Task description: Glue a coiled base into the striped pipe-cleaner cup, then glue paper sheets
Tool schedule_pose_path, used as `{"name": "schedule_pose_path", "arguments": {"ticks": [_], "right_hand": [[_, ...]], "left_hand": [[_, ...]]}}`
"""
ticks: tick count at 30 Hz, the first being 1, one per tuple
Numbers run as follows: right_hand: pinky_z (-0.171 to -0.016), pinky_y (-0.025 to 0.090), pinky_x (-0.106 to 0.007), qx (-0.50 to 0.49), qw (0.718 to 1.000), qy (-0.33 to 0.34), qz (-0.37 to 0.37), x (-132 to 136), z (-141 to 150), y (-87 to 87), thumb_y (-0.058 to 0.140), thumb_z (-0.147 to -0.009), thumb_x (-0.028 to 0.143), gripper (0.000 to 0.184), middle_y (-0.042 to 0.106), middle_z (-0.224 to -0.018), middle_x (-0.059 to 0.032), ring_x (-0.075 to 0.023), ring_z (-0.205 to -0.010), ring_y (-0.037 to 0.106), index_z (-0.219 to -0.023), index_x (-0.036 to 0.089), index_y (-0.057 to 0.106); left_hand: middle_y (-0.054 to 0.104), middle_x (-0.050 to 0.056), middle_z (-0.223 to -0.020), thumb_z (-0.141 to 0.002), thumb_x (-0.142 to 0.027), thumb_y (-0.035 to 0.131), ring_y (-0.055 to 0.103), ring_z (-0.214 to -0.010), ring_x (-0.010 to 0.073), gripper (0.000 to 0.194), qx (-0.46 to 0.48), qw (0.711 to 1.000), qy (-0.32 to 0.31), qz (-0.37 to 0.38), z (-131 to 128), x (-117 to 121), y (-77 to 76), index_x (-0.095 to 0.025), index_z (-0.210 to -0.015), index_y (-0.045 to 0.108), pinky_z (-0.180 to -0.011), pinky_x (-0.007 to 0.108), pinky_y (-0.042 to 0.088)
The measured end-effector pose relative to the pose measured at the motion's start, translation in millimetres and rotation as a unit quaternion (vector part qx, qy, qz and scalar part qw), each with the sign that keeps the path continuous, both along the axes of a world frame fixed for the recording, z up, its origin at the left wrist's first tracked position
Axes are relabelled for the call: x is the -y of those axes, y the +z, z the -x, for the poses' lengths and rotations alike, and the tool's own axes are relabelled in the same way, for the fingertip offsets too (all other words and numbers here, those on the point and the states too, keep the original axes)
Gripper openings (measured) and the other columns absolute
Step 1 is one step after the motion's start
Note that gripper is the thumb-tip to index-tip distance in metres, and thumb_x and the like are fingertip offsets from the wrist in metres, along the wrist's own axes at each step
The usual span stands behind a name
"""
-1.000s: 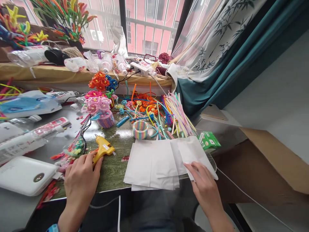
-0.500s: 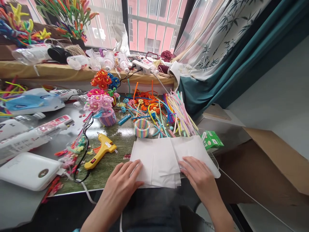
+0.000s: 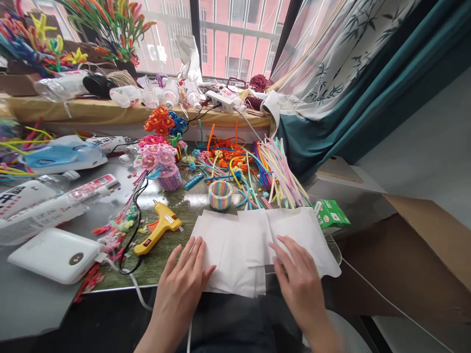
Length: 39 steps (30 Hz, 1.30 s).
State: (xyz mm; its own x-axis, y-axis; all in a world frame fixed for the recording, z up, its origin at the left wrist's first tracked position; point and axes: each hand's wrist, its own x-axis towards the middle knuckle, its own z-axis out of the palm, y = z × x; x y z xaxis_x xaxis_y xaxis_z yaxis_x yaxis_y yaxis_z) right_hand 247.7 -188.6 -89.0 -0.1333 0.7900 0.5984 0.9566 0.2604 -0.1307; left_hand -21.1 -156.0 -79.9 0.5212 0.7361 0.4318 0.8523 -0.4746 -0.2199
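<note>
Overlapping sheets of thin white paper point(image 3: 235, 250) lie at the table's front edge, some hanging past it. My left hand point(image 3: 184, 274) rests flat on their left side, fingers stretched out and thumb spread. Over the right part of the sheets is my right hand point(image 3: 298, 274), its fingers apart and slightly bent; whether the fingertips press on the paper I cannot tell. Just behind the papers stands a small striped pipe-cleaner basket point(image 3: 220, 195). To the left of my left hand lies a yellow hot glue gun point(image 3: 159, 228).
Bundled pipe cleaners point(image 3: 281, 171) lie behind the sheets. A pot of fuzzy flowers point(image 3: 170, 176) stands left of the basket. A white power bank point(image 3: 57, 255) and plastic bottles point(image 3: 55, 208) fill the left. A green box point(image 3: 333, 214) and an open cardboard box point(image 3: 427, 235) are at right.
The papers have fanned wider, the left sheets shifting left and toward me. My left hand has flattened and spread, and my right hand's fingers have lifted slightly.
</note>
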Motion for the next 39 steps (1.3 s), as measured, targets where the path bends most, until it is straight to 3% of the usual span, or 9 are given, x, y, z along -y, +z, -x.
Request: {"name": "schedule_pose_path", "arguments": {"ticks": [4,11,13,15,19,24,29,33,39], "right_hand": [[-0.111,0.037,-0.046,0.027,0.994,0.101,0.033,-4.5,36.3,3.8,0.044,-0.103,0.03,0.037,0.055,-0.146,-0.0075,-0.0266,-0.139,0.045,-0.137,0.021,0.054],[-0.112,0.04,-0.045,0.025,0.986,0.128,0.101,-13.6,42.9,-6.2,0.045,-0.103,0.031,0.041,0.05,-0.151,-0.0022,-0.0238,-0.144,0.04,-0.143,0.025,0.05],[-0.112,0.041,-0.046,0.017,0.985,0.138,0.101,-13.3,41.1,-5.8,0.046,-0.103,0.034,0.041,0.051,-0.151,-0.0026,-0.0239,-0.143,0.041,-0.143,0.026,0.049],[-0.112,0.042,-0.046,0.005,0.985,0.143,0.095,-11.6,38.5,-5.1,0.045,-0.103,0.036,0.043,0.051,-0.15,-0.0039,-0.0243,-0.143,0.043,-0.144,0.026,0.048],[-0.11,0.045,-0.048,-0.034,0.991,0.102,0.076,-5.3,23.6,-7.7,0.046,-0.102,0.04,0.048,0.052,-0.149,-0.0085,-0.027,-0.14,0.046,-0.147,0.023,0.044],[-0.1,0.055,-0.042,-0.063,0.993,0.068,0.078,0.1,0.2,-14.2,0.049,-0.101,0.038,0.045,0.062,-0.138,-0.0092,-0.0259,-0.127,0.059,-0.143,0.024,0.049],[-0.1,0.055,-0.042,-0.04,0.996,0.075,0.04,-1.9,-0.7,-14.0,0.046,-0.102,0.02,0.033,0.071,-0.123,-0.0071,-0.0245,-0.119,0.065,-0.132,0.021,0.06],[-0.094,0.056,-0.039,-0.064,0.996,0.059,-0.016,-4.9,4.3,-14.8,0.046,-0.1,0.013,0.03,0.075,-0.113,-0.006,-0.0234,-0.109,0.07,-0.122,0.02,0.066],[-0.084,0.058,-0.033,-0.173,0.976,-0.062,-0.12,-5.0,10.7,-8.5,0.053,-0.099,0.019,0.025,0.077,-0.105,-0.0056,-0.0233,-0.093,0.075,-0.116,0.021,0.072]], "left_hand": [[0.064,0.014,-0.135,-0.103,-0.031,0.036,0.062,-0.123,0.0263,0.042,0.004,1.0,0.016,-0.002,-6.5,3.2,1.3,-0.008,-0.127,0.063,-0.105,0.041,0.033],[0.07,0.022,-0.123,-0.102,-0.03,0.035,0.066,-0.115,0.0307,0.044,0.026,0.994,0.102,-0.031,4.9,22.5,9.5,-0.002,-0.123,0.064,-0.101,0.043,0.039],[0.07,0.022,-0.123,-0.101,-0.025,0.037,0.066,-0.115,0.0304,0.042,0.047,0.994,0.093,-0.043,3.5,26.3,12.8,-0.002,-0.125,0.062,-0.101,0.042,0.04],[0.07,0.016,-0.126,-0.101,-0.02,0.038,0.066,-0.115,0.0255,0.039,0.069,0.997,0.027,-0.034,-2.0,25.9,16.9,-0.007,-0.131,0.059,-0.102,0.038,0.04],[0.069,0.004,-0.13,-0.101,-0.021,0.042,0.065,-0.117,0.0173,0.035,0.068,0.991,-0.117,0.016,-18.5,16.6,23.0,-0.019,-0.131,0.06,-0.099,0.031,0.043],[0.066,0.006,-0.136,-0.101,-0.027,0.045,0.063,-0.121,0.0213,0.033,0.027,0.978,-0.194,0.075,-39.7,6.7,19.8,-0.017,-0.129,0.06,-0.096,0.036,0.047],[0.069,0.01,-0.129,-0.098,-0.013,0.044,0.066,-0.116,0.0246,0.029,0.017,0.978,-0.198,0.07,-46.3,2.5,16.7,-0.014,-0.119,0.065,-0.095,0.038,0.048],[0.069,0.012,-0.128,-0.099,-0.012,0.04,0.067,-0.114,0.0246,0.032,0.015,0.98,-0.189,0.064,-40.1,0.9,16.0,-0.014,-0.119,0.065,-0.091,0.038,0.05],[0.066,0.014,-0.133,-0.097,-0.009,0.039,0.064,-0.121,0.0282,0.038,-0.005,0.99,-0.131,0.061,-41.9,-1.4,10.8,-0.011,-0.126,0.063,-0.086,0.038,0.053]]}}
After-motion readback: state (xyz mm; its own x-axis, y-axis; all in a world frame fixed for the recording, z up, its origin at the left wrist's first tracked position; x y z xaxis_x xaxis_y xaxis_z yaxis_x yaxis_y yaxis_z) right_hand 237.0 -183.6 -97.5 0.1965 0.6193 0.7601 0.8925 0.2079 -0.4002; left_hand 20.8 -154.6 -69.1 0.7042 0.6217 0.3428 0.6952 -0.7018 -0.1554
